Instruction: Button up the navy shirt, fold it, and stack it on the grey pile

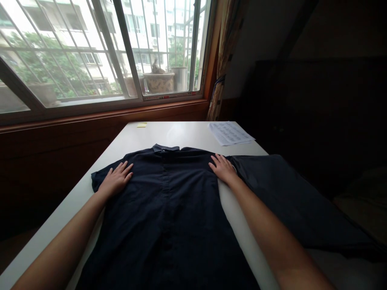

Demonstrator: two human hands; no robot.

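Nearest the camera, the two forearms, left point(60, 237) and right point(269, 229), enter from the lower corners and converge toward the far half of a dark navy shirt point(169, 201). The shirt lies spread on the white tabletop point(69, 205), front side up, its collar point(165, 148) pointing toward the window point(127, 44) and its lower part running out of view at the bottom edge.

The left hand point(117, 177) rests palm down near the shoulder on its side, just inward of the short sleeve point(98, 180); it is open, with fingers extended and slightly apart, and grips nothing. The right hand point(223, 168) lies likewise at the opposite shoulder, open and flattened, fingers pointing toward the collar. The shirt is thus beneath both hands, with the button placket point(165, 189) between them and the collar beyond, apart from either hand.

To the right of the right hand, a dark cloth point(284, 193) stretches toward the near right; whether it joins the shirt cannot be told. At the far end of the tabletop lie a yellow note point(142, 125), left, and printed papers point(231, 133), right. A patterned curtain point(222, 60) hangs beside the window.
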